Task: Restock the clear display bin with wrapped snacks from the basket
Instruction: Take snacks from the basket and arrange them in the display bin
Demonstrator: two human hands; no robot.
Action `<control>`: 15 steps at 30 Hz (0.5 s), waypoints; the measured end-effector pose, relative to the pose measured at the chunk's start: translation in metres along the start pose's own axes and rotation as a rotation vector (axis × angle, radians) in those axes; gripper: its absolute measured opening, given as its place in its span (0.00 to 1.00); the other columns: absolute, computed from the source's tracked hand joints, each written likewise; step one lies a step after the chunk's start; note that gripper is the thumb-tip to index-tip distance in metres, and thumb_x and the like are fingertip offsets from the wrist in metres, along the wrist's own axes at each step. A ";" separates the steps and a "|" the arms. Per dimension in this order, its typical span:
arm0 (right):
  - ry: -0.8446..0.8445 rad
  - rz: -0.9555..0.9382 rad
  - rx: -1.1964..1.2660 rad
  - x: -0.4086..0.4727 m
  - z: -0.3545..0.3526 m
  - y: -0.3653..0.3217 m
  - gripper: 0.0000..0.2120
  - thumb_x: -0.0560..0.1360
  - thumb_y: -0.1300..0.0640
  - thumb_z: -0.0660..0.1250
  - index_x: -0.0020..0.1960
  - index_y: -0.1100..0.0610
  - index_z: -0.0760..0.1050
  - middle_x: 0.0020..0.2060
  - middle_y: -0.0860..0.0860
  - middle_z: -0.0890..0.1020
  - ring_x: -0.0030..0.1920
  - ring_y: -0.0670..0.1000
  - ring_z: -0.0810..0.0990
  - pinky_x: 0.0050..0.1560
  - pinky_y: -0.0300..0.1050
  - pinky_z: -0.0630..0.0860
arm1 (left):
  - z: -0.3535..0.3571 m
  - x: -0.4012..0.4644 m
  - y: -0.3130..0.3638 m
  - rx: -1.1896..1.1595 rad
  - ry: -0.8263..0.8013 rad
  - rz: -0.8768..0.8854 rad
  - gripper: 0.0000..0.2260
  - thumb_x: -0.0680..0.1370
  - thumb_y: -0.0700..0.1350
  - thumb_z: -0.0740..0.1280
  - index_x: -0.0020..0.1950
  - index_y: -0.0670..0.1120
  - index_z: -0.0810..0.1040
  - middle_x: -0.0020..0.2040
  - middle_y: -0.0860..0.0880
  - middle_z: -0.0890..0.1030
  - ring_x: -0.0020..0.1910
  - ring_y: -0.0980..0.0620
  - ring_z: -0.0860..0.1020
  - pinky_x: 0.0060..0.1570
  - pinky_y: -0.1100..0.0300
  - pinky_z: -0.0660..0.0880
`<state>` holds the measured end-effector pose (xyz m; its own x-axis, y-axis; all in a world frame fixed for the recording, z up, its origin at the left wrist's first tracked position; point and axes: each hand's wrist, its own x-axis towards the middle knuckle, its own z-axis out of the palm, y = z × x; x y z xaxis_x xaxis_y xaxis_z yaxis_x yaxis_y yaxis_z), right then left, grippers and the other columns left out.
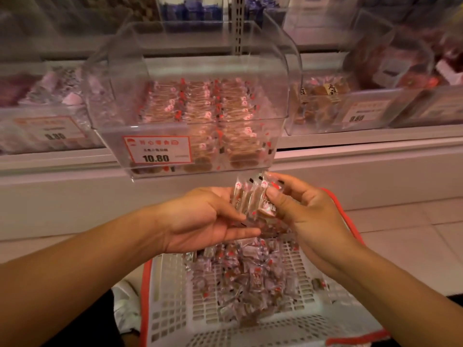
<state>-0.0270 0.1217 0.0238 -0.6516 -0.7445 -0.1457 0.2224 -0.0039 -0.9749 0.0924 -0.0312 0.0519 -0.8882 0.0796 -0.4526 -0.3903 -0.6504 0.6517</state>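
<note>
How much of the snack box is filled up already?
The clear display bin already holds neat rows of wrapped snacks, though space remains above them. Both hands, left hand and right hand, hold a small stack of snacks below it. Many loose snacks still wait in the basket.

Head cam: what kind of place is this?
Most likely a snack shop's bulk aisle: a clear display bin of wrapped snacks on a shelf, a price tag reading 10.80, neighbouring bins with their own tags, and a stock basket below.
</note>
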 end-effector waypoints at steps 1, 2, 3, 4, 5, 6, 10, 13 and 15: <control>0.013 0.002 -0.010 -0.001 0.002 0.002 0.20 0.68 0.50 0.74 0.59 0.50 0.82 0.50 0.53 0.86 0.51 0.55 0.85 0.52 0.54 0.80 | 0.000 0.001 -0.001 -0.003 0.003 0.004 0.23 0.71 0.29 0.59 0.66 0.37 0.74 0.60 0.35 0.80 0.57 0.41 0.81 0.55 0.51 0.80; 0.023 0.003 -0.022 -0.003 0.005 0.005 0.21 0.68 0.50 0.74 0.60 0.50 0.82 0.50 0.54 0.86 0.52 0.56 0.85 0.54 0.56 0.80 | -0.001 0.001 -0.002 0.001 0.006 0.002 0.23 0.71 0.30 0.59 0.66 0.38 0.74 0.59 0.36 0.80 0.56 0.41 0.81 0.55 0.51 0.80; 0.038 0.001 -0.032 -0.005 0.008 0.007 0.21 0.68 0.49 0.74 0.60 0.50 0.82 0.50 0.54 0.86 0.52 0.56 0.85 0.56 0.58 0.80 | -0.002 0.000 -0.002 0.008 0.005 -0.002 0.21 0.72 0.33 0.60 0.66 0.38 0.74 0.58 0.37 0.81 0.56 0.42 0.82 0.54 0.51 0.80; 0.057 -0.004 -0.040 -0.007 0.011 0.009 0.20 0.67 0.49 0.74 0.59 0.49 0.82 0.50 0.54 0.86 0.52 0.57 0.85 0.56 0.59 0.80 | -0.002 -0.001 -0.002 0.019 -0.006 -0.008 0.19 0.74 0.36 0.60 0.64 0.40 0.75 0.57 0.38 0.82 0.55 0.43 0.82 0.55 0.51 0.80; 0.076 -0.014 -0.046 -0.009 0.014 0.010 0.20 0.67 0.48 0.73 0.59 0.47 0.83 0.49 0.55 0.86 0.52 0.57 0.85 0.56 0.59 0.81 | -0.001 -0.002 -0.003 0.036 -0.024 -0.012 0.17 0.75 0.38 0.62 0.63 0.41 0.77 0.57 0.39 0.82 0.55 0.44 0.82 0.56 0.51 0.79; 0.091 -0.028 -0.053 -0.011 0.016 0.011 0.19 0.67 0.47 0.73 0.58 0.46 0.83 0.49 0.56 0.86 0.52 0.58 0.85 0.55 0.57 0.81 | -0.001 -0.004 -0.003 0.064 -0.042 -0.006 0.15 0.76 0.40 0.64 0.61 0.42 0.78 0.58 0.40 0.82 0.55 0.45 0.82 0.56 0.52 0.78; 0.060 -0.074 -0.070 -0.015 0.022 0.014 0.17 0.67 0.46 0.74 0.56 0.45 0.83 0.49 0.56 0.85 0.49 0.56 0.85 0.45 0.52 0.84 | 0.000 -0.007 -0.010 0.219 -0.012 0.061 0.14 0.77 0.36 0.68 0.62 0.46 0.77 0.57 0.41 0.82 0.51 0.49 0.83 0.49 0.57 0.80; -0.106 -0.107 -0.178 -0.008 0.016 0.006 0.20 0.67 0.50 0.75 0.58 0.48 0.80 0.52 0.51 0.85 0.52 0.54 0.84 0.52 0.49 0.83 | -0.002 -0.011 -0.005 0.360 0.033 0.047 0.19 0.78 0.31 0.66 0.67 0.43 0.72 0.60 0.40 0.81 0.55 0.45 0.82 0.46 0.59 0.80; -0.252 -0.129 -0.305 0.001 0.005 -0.007 0.29 0.65 0.55 0.77 0.64 0.47 0.74 0.56 0.47 0.82 0.50 0.51 0.84 0.51 0.47 0.82 | -0.003 -0.016 0.001 0.542 0.051 0.052 0.18 0.76 0.32 0.69 0.63 0.44 0.70 0.49 0.47 0.83 0.47 0.51 0.82 0.41 0.61 0.78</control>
<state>-0.0256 0.1174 0.0308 -0.4540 -0.8910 -0.0107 -0.0990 0.0624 -0.9931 0.1072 -0.0352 0.0586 -0.9023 0.0124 -0.4310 -0.4267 -0.1693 0.8884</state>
